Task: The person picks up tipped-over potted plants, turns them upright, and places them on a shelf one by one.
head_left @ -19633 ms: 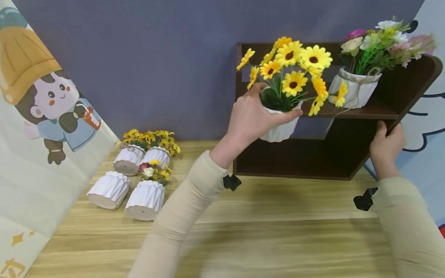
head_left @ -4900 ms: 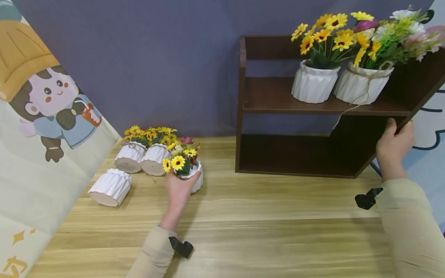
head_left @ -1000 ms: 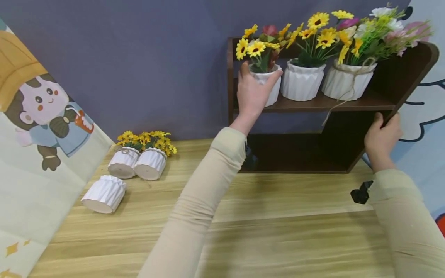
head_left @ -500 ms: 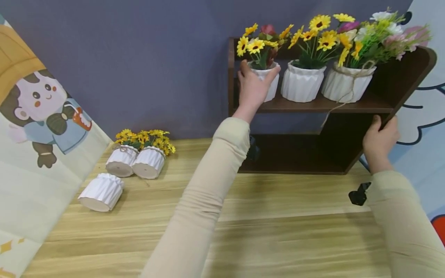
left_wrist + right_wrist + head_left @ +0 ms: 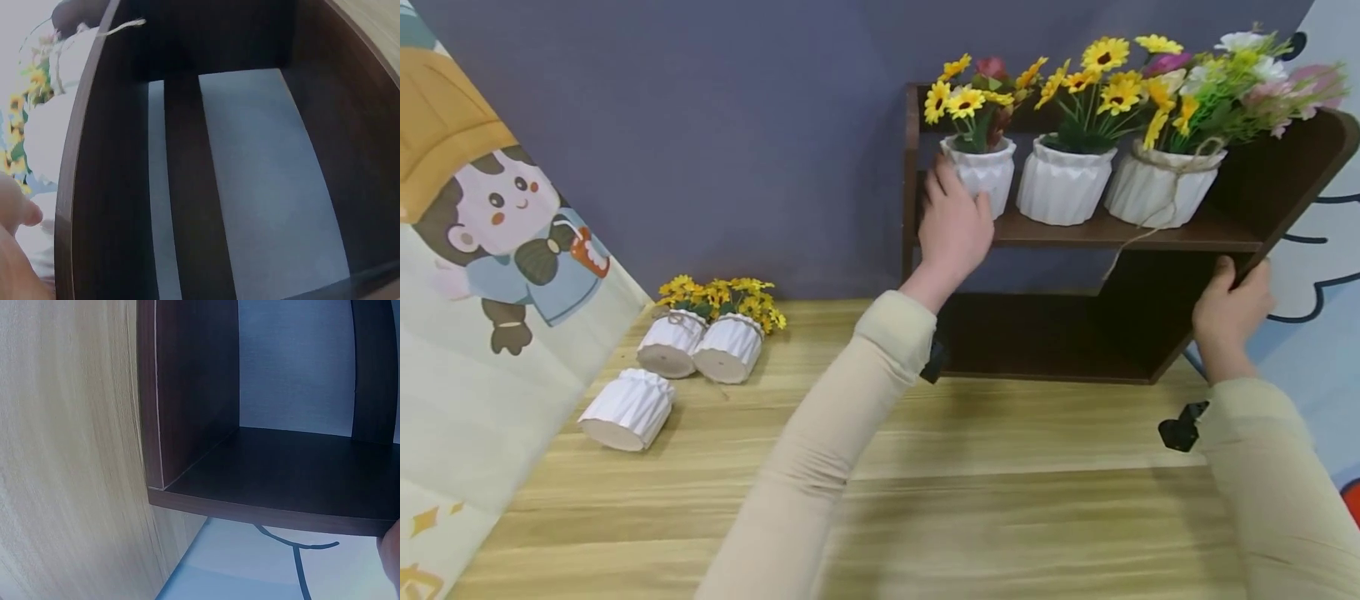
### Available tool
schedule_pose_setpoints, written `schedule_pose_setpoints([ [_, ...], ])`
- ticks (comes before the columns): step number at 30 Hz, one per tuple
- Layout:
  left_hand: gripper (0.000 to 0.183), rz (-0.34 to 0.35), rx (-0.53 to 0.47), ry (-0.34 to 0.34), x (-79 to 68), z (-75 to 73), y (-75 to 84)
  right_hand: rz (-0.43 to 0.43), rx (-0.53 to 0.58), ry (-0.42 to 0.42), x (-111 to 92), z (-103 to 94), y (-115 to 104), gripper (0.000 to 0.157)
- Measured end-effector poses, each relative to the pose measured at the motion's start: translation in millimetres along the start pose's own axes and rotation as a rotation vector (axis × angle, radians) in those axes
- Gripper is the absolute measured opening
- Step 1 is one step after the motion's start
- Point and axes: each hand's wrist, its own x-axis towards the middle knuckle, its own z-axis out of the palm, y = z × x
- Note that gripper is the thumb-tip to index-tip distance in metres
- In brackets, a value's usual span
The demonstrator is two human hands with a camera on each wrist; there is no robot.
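Observation:
On the upper board of a dark brown shelf stand three white flower pots. At its left end is a pot of small sunflowers with a dark red rose. My left hand touches that pot, fingers extended along its left front and thumb lower down. To its right come a pot of sunflowers and a twine-tied pot of mixed flowers. My right hand grips the shelf's right side panel; only its edge shows in the right wrist view.
At the left of the wooden table lie two tipped pots of yellow flowers and another white pot, its contents hidden. A blue-grey wall stands behind, with a cartoon-printed panel at the left.
The rose-and-sunflower pot came from the table to the shelf's left end, after the sunflower pot was set down there. Just now my left thumb has dropped from its rim. My right hand stays put.

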Motion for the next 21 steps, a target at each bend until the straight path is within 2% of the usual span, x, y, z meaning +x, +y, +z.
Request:
schedule_pose_setpoints([
  [3,0.071,0.041,0.055,0.005,-8.3,-0.4,-3.3,0.012,-0.001,-0.008,0.8,-0.7,1.1,0.039],
  [6,0.070,0.056,0.061,-0.006,-13.8,-2.4,-6.6,0.008,0.003,-0.015,0.5,-0.5,2.1,0.039],
  [13,0.065,0.169,0.012,-0.019,-29.1,-10.0,-17.2,0.006,0.005,-0.017,-1.3,-0.6,2.1,0.039],
  [19,0.063,0.228,-0.041,-0.028,-41.4,-17.7,-27.3,-0.023,-0.008,0.006,-1.7,0.9,1.5,0.041],
  [21,0.058,0.279,-0.048,-0.014,-45.3,-21.0,-30.9,-0.020,-0.002,0.012,-1.7,1.0,2.2,0.040],
])
